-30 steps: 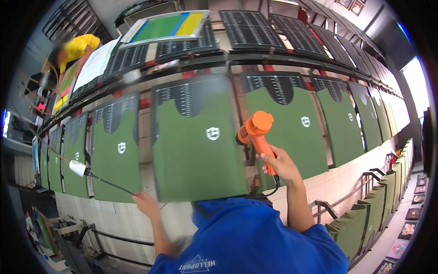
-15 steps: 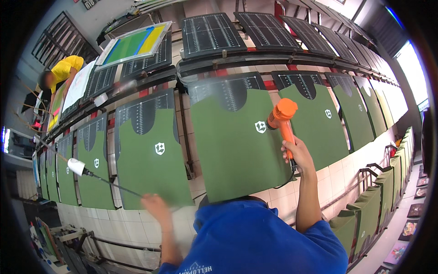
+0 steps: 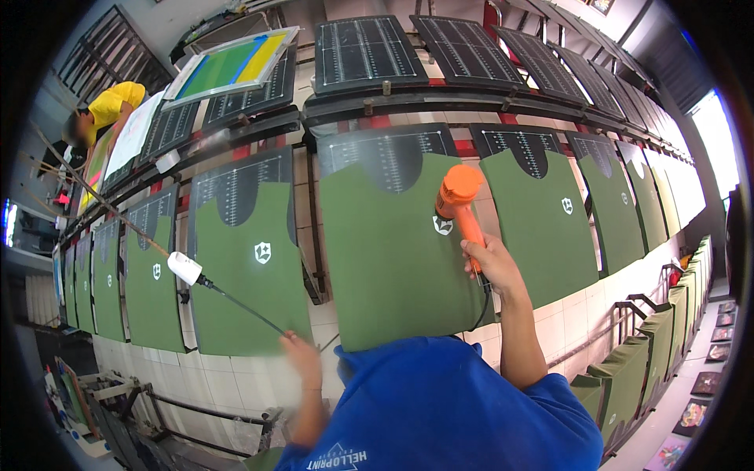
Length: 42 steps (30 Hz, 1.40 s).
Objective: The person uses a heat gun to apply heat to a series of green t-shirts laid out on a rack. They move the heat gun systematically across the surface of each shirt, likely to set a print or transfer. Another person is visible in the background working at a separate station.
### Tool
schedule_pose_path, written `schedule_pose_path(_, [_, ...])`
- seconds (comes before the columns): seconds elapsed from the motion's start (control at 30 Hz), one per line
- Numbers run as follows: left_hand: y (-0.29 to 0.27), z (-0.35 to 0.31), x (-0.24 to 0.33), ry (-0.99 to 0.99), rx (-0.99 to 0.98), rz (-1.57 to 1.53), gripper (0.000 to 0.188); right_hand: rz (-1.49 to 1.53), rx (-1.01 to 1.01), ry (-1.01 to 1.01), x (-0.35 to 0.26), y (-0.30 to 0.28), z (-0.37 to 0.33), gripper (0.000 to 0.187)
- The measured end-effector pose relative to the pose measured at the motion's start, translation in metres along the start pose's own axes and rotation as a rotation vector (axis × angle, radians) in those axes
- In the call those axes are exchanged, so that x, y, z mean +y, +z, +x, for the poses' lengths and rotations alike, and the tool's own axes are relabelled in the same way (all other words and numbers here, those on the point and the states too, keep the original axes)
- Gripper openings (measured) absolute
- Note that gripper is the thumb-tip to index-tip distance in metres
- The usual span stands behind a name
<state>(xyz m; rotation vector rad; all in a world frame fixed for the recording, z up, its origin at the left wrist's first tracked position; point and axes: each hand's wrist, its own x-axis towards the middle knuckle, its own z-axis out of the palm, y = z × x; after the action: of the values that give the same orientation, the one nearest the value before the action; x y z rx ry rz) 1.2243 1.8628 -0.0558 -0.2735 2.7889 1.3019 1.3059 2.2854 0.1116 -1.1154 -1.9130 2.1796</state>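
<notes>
Over the green shirt (image 3: 393, 251), the right hand (image 3: 491, 263) grips the orange heat gun (image 3: 459, 200); aim squarely at the white emblem (image 3: 442, 226). Left hand (image 3: 302, 357) blurred, grip unclear.

Head-worn fisheye, downward over workbench (image 3: 377, 102)

A screen-printing workshop: rows of green sleeveless shirts (image 3: 393, 251) on black gridded platens (image 3: 365, 51), a colourful framed printing screen (image 3: 232, 67) above-left of them.

left hand (image 3: 301, 355) blurred, its grip on the cord (image 3: 239, 304) unclear.
</notes>
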Motion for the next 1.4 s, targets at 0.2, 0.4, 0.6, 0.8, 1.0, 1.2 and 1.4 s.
schedule_pose_path(0.2, [0.01, 0.016, -0.019, 0.233, 0.182, 0.28, 0.022, 0.022, 0.012, -0.01, 0.001, 0.003, 0.005, 0.024])
schedule_pose_path(0.4, [0.018, 0.021, -0.021, 0.199, 0.244, 0.325, 0.019, 0.044, 0.078, 0.007, 0.001, -0.001, -0.001, 0.022])
schedule_pose_path(0.6, [0.017, 0.021, -0.015, 0.199, 0.247, 0.288, 0.02, 0.1, 0.06, 0.035, -0.001, -0.005, -0.007, 0.021])
schedule_pose_path(0.8, [0.017, 0.022, -0.006, 0.155, 0.251, 0.204, 0.021, 0.068, 0.097, 0.007, 0.006, 0.003, -0.011, 0.021])
schedule_pose_path(1.0, [0.016, 0.02, -0.001, 0.146, 0.25, 0.188, 0.02, 0.081, 0.028, 0.041, 0.005, 0.002, -0.018, 0.023])
schedule_pose_path(1.2, [0.014, 0.021, -0.002, 0.132, 0.237, 0.212, 0.02, 0.05, 0.046, 0.029, 0.005, 0.005, -0.023, 0.025])
schedule_pose_path(1.4, [0.012, 0.021, 0.005, 0.121, 0.228, 0.199, 0.021, 0.049, 0.076, 0.019, 0.009, 0.012, -0.026, 0.026])
